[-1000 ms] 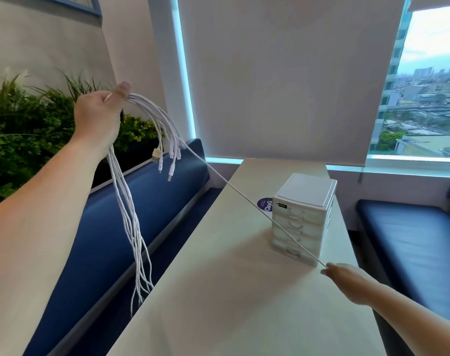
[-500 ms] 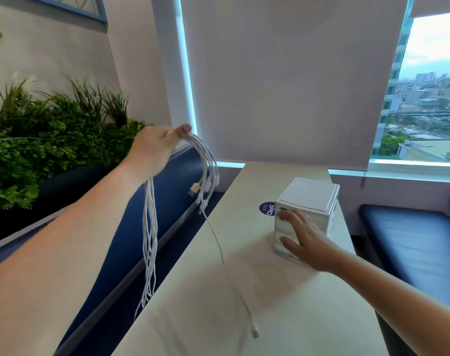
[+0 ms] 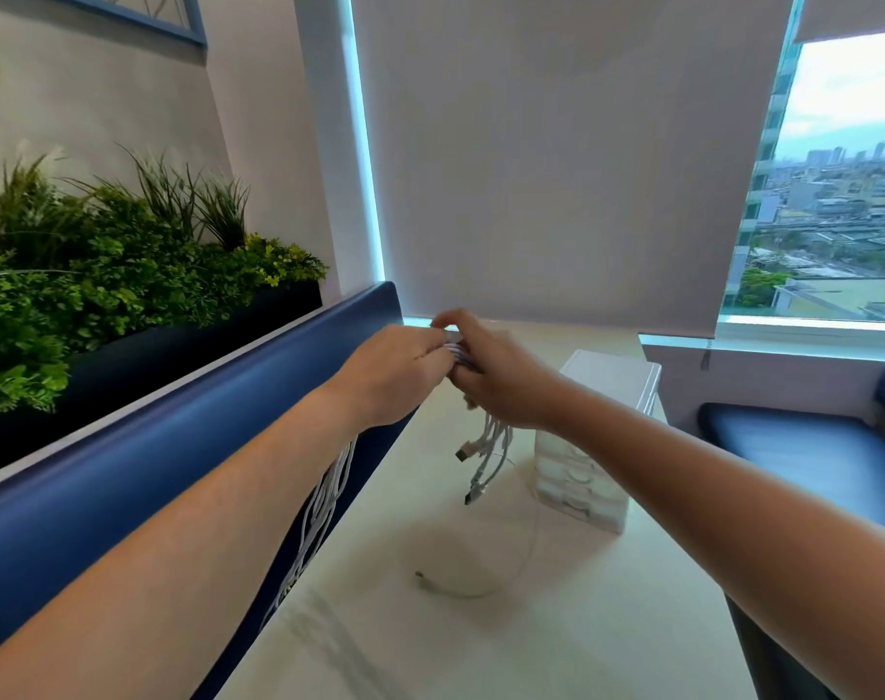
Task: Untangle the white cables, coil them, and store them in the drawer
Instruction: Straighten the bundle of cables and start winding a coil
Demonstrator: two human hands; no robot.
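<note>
Where the two hands meet above the table (image 3: 556,639), the bundle of white cables (image 3: 458,353) is clamped between them. The left hand (image 3: 400,371) has its fingers curled round the bundle. The right hand (image 3: 501,386) pinches the same stretch from the other side, thumb on top.

- Bundle hangs over the grip in two falls. The short fall, the plug ends (image 3: 483,462), dangles below the right hand, just above the tabletop.
- The long fall drops under the left forearm, past the table's left edge, beside the blue bench (image 3: 177,437).
- Long axis near vertical on both sides.
- One loose cable (image 3: 475,593) lies curved on the table, nearer the person than the grip.
- Drawer unit (image 3: 607,371) stands to the right, partly behind the right forearm. Whether a drawer is open, cannot tell.

Judgement: the right hand is nearer both plugs and drawers, so it is better placed to draw a strand out.
</note>
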